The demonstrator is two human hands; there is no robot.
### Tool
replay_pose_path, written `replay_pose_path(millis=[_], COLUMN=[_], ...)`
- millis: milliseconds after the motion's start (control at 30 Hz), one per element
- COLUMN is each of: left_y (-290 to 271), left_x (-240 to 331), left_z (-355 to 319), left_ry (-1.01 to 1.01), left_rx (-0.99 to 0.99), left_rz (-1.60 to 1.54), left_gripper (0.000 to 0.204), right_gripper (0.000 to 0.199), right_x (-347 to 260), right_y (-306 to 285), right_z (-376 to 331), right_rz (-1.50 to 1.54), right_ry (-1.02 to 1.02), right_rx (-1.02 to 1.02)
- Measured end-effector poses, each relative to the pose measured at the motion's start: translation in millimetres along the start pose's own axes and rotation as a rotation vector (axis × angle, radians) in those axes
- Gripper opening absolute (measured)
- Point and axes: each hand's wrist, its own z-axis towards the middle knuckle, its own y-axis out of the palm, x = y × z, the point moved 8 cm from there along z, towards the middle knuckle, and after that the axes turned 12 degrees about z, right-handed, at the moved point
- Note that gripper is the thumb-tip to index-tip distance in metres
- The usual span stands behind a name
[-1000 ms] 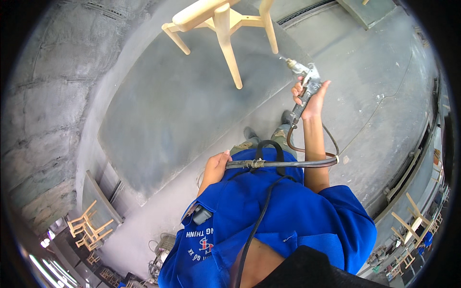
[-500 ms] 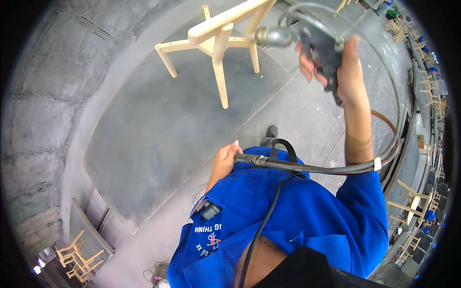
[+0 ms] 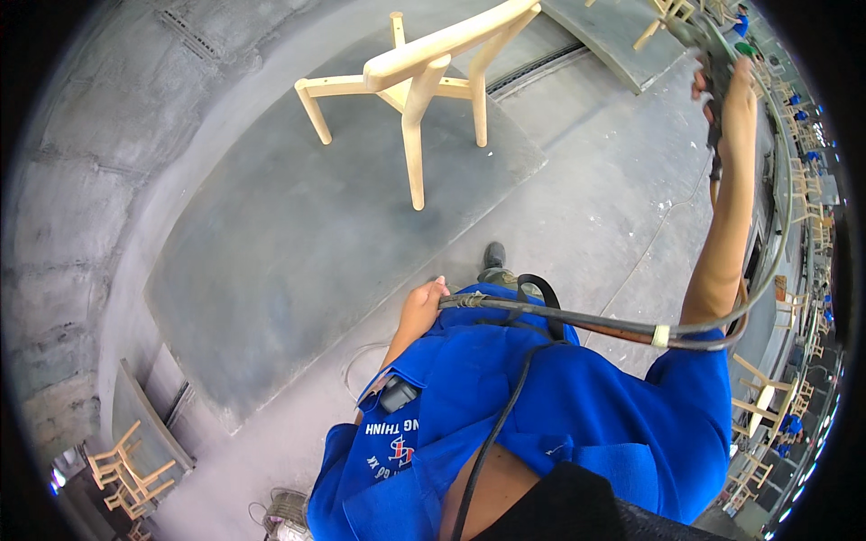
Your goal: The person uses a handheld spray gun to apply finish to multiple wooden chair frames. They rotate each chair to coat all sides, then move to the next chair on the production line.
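Note:
A pale wooden chair frame (image 3: 415, 117) without a seat stands on a large grey board (image 3: 271, 243), at the far side from me. My right hand (image 3: 732, 95) is raised at the upper right, wrapped round the handle of a spray gun (image 3: 715, 72), well to the right of the chair; the gun's front end is blurred. Dark hoses (image 3: 586, 320) loop down from the gun and run across my waist. At their left end my left hand (image 3: 422, 308) is closed round them, close to my body.
A second grey board (image 3: 622, 45) lies beyond the chair. More wooden chairs stand at the lower left (image 3: 131, 473) and along the right edge (image 3: 762, 397), where people in blue (image 3: 741, 22) are seen small. A grey wall (image 3: 63, 252) curves along the left.
My right hand has swung right and away from the chair with the spray gun, and the hoses have shifted with it. My left hand keeps its grip.

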Motion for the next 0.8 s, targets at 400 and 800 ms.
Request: replay_pose_path(millis=[400,800], left_y=[-185,-96], left_x=[235,269], left_z=[141,40], left_ry=[0.654,0.625], left_rx=[0.628,0.27], left_rz=[-0.331,0.274], left_gripper=[0.051,0.059], right_gripper=[0.089,0.08], right_x=[209,272], right_y=[27,28], right_z=[-233,-262], right_rz=[0.435,0.516], right_ry=[0.726,0.86], right_rx=[-0.214,-0.203])
